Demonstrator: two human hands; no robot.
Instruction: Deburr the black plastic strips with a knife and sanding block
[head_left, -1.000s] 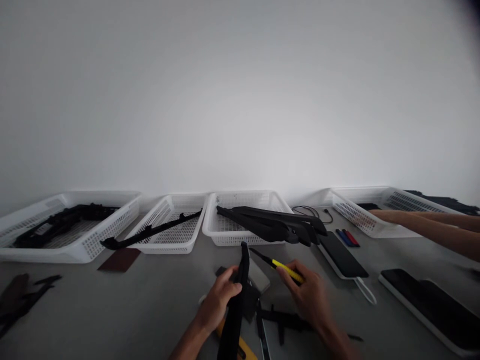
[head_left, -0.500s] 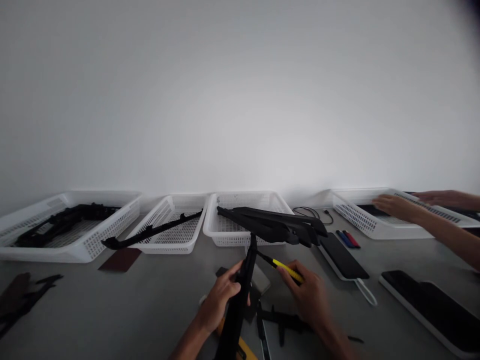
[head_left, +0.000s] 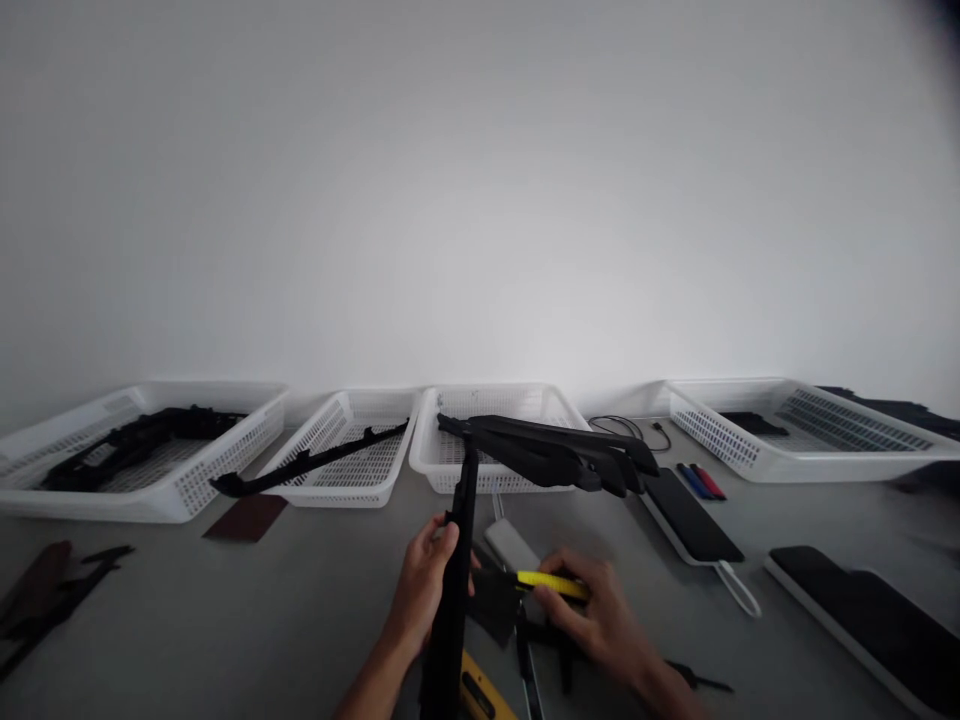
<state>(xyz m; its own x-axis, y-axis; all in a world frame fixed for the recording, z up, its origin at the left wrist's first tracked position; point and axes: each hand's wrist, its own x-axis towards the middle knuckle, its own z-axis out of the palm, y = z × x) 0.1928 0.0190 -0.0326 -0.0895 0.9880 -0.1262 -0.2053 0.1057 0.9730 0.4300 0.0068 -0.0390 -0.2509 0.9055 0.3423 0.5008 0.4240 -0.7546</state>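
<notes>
My left hand (head_left: pixel 421 580) is wrapped round a long black plastic strip (head_left: pixel 454 590), tilted upright with its top end near the middle basket. My right hand (head_left: pixel 609 618) grips a slim tool with a yellow ribbed handle (head_left: pixel 551 582), just right of the strip; its dark working end is hard to make out. Beneath the hands lie a dark flat piece (head_left: pixel 495 608), a white slab-like item (head_left: pixel 512 547) and a yellow tool with a black slot (head_left: pixel 480 688). Another black part, partly hidden by my right hand, is on the table.
Several black strips (head_left: pixel 555 450) lie across the middle white basket (head_left: pixel 431 462). Other white baskets (head_left: pixel 180 500) (head_left: pixel 367 495) (head_left: pixel 795 467) line the wall. Dark slabs with white edges (head_left: pixel 694 515) (head_left: pixel 862 620), small blue and red items (head_left: pixel 709 482) and a brown sheet (head_left: pixel 246 518) lie around.
The black strip has swung left and stands more upright. The yellow-handled tool has moved lower, off the strip's top end. Another person's hands have left the right basket.
</notes>
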